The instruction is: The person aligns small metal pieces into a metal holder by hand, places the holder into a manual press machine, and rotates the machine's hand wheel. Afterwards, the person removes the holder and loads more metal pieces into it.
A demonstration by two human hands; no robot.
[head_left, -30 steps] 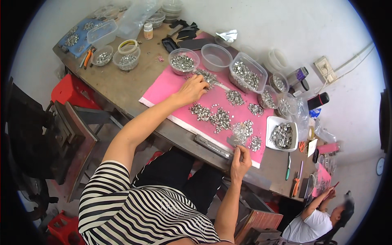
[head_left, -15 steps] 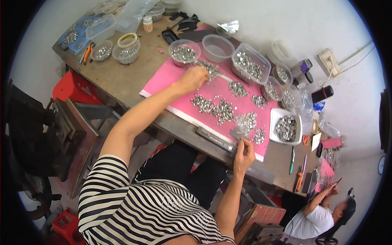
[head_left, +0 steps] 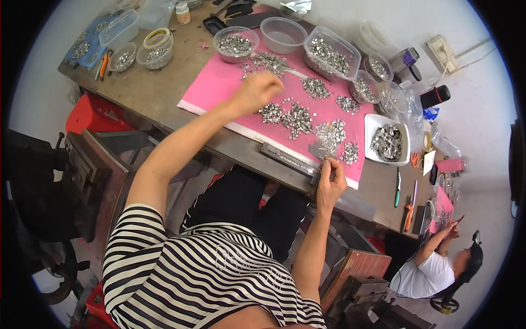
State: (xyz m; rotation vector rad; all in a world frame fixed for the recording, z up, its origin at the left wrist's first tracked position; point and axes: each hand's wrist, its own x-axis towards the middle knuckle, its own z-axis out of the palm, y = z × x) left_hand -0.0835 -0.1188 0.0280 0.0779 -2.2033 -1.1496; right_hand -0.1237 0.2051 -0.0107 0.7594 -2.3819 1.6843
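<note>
My left hand (head_left: 256,94) hangs over the left part of a pink sheet (head_left: 205,82), fingers bent together and slightly blurred. Whatever it pinches is too small to make out. A loose pile of small silvery metal pieces (head_left: 267,63) lies just beyond it, and another silvery heap (head_left: 297,120) is to its right. At the sheet's near edge, my right hand (head_left: 330,183) pinches a thin grey flat blade-like piece (head_left: 316,153) between thumb and fingers. Beside it, a long narrow metal bar (head_left: 286,159) lies along the table edge with a row of tiny shiny bits on it.
Clear tubs of metal pieces (head_left: 332,57) line the back, beside an empty round tub (head_left: 283,35). A white square dish (head_left: 387,143) stands right, near orange-handled pliers (head_left: 408,214) and a green-handled tool (head_left: 398,187). A co-worker (head_left: 433,268) sits at far right.
My left hand has drawn back from the far pile, toward me and a little left. My right hand keeps its grip near the bar. The whole view has shifted slightly.
</note>
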